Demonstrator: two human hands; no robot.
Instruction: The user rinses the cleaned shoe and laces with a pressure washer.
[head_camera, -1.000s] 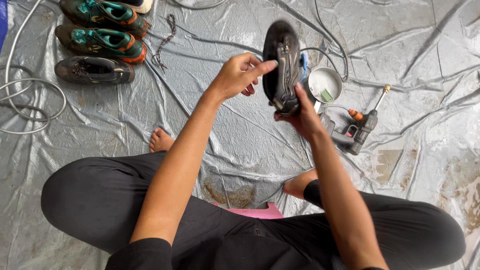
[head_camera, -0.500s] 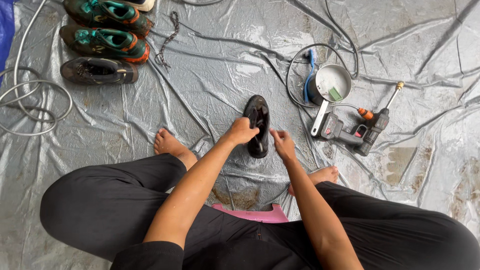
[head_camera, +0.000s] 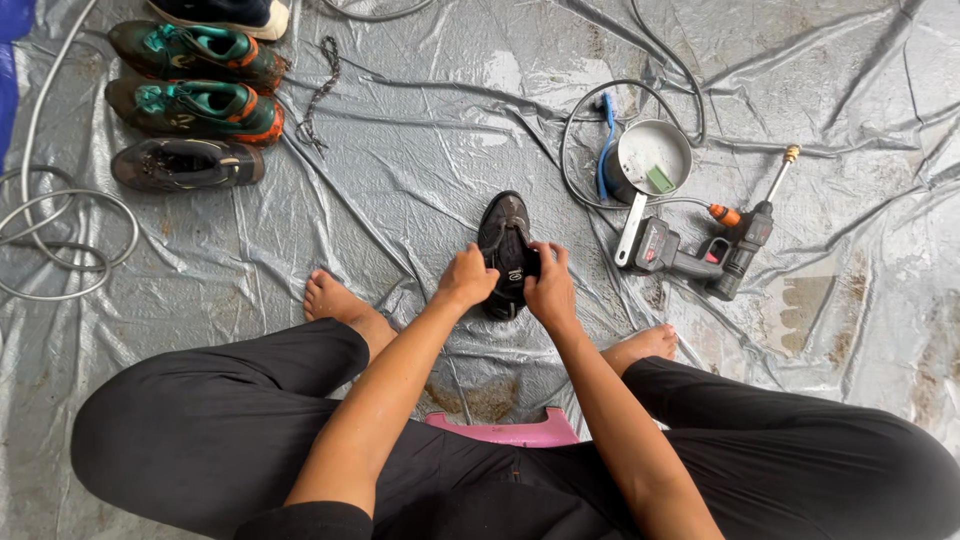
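A dark worn shoe (head_camera: 503, 228) lies on the grey plastic sheet (head_camera: 420, 130) in front of me, toe pointing away. My left hand (head_camera: 466, 276) grips its near left side. My right hand (head_camera: 549, 287) holds its near right side, fingers over the shoe's opening. Both hands press on the heel end, which they partly hide. I sit low on a pink stool (head_camera: 510, 432) with bare feet on the sheet.
Two green-and-orange shoes (head_camera: 195, 80), a dark shoe (head_camera: 185, 165) and a chain (head_camera: 318, 95) lie at the upper left. A metal pot (head_camera: 652, 158) with a blue brush (head_camera: 604, 140), a cordless spray gun (head_camera: 700, 250) and hoses (head_camera: 60, 240) lie around.
The shoe was held up in the air a second ago. It has come down onto the sheet, and both hands now hold it there.
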